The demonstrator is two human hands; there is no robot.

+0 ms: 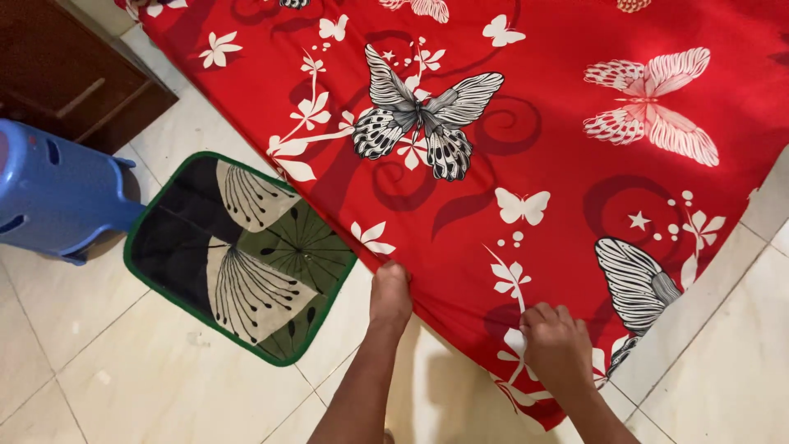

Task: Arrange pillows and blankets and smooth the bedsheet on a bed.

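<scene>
A red sheet (534, 123) printed with butterflies covered the bed, its corner hanging down to the tiled floor (123, 386). A green-edged mat (238, 255) lay beside a blue stool (57, 193). The right hand (557, 349) gripped the sheet's corner, fingers curled; the left hand (389, 296) reached under its edge, fingers hidden.

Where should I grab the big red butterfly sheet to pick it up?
Grab the sheet along its near edge, coming from the floor side. That edge runs slanted over the tiles, so fingers can slip under it. The left hand and right hand are already there, near the corner. The rest lies flat, with nothing to pinch.
</scene>
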